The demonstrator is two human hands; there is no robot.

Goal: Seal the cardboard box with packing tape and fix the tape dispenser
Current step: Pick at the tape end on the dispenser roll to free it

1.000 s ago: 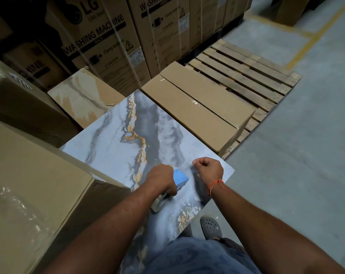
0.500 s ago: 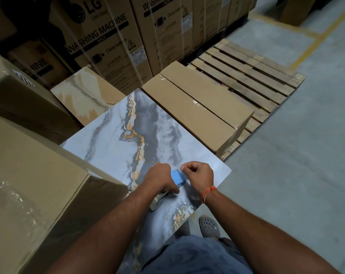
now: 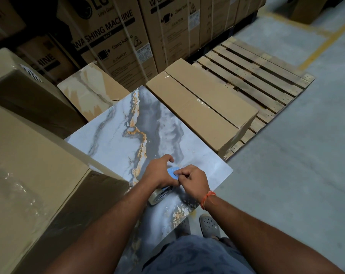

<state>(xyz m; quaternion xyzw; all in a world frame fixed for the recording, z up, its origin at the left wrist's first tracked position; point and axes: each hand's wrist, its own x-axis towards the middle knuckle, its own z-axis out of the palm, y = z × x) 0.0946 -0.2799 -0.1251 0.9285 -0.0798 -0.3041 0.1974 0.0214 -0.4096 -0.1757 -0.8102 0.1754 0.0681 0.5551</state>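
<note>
A blue tape dispenser with a roll of clear tape lies on a marble-patterned slab near its front edge. My left hand covers and holds the dispenser from above. From the right, the fingers of my right hand pinch at the dispenser's blue top. Most of the dispenser is hidden under the two hands. A long cardboard box with clear tape along its seam rests on a wooden pallet beyond the slab.
A big cardboard box stands at my left, another behind it. Strapped washing-machine cartons line the back. A brown marbled slab lies behind the grey one. Grey concrete floor spreads to the right. My feet are under the slab's edge.
My right hand has moved left from the bare slab onto the dispenser and now pinches its blue top. The left hand stays on the dispenser, fingers spread a little further.
</note>
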